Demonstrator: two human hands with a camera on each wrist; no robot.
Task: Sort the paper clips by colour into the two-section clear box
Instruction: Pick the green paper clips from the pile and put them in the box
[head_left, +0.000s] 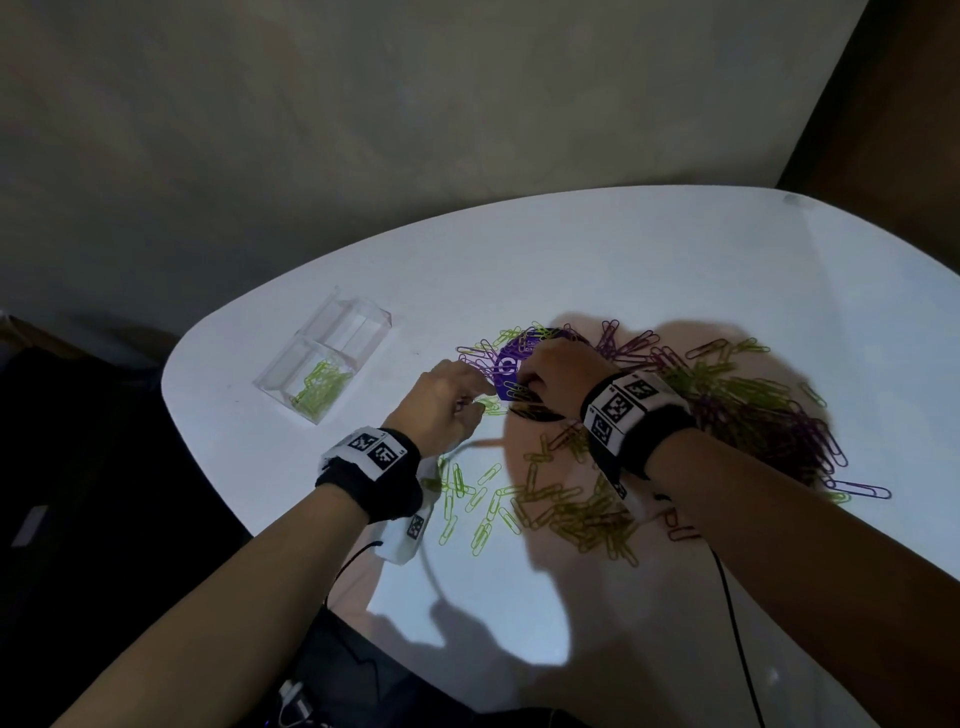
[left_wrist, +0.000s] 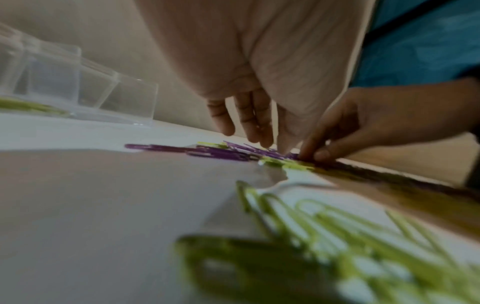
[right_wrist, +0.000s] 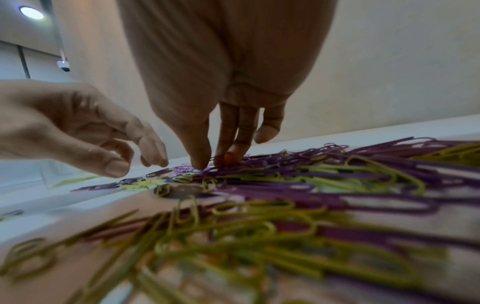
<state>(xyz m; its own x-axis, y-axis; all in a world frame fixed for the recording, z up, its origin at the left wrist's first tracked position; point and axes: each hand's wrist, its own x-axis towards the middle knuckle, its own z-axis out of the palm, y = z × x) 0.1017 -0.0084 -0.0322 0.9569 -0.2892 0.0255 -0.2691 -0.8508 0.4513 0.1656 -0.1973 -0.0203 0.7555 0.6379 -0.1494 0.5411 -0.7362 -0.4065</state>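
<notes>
On the white table, a mixed heap of purple paper clips and green paper clips is spreading from the centre toward 3 o'clock, with a looser scatter of green ones trailing toward 6 o'clock. The two-section clear box is sitting well apart from the heap, at about 9 o'clock; its nearer section is holding a small bunch of green clips, while the farther section is looking bare as far as the head view shows. The right hand is reaching down into the 12 o'clock edge of the heap, its fingertips drawn together and pressing onto purple clips; whether it is actually pinching one, I cannot tell. The left hand is hovering just beside it, at the right hand's 9 o'clock, fingers loosely curled with thumb and forefinger apart, and appearing to be holding nothing.
</notes>
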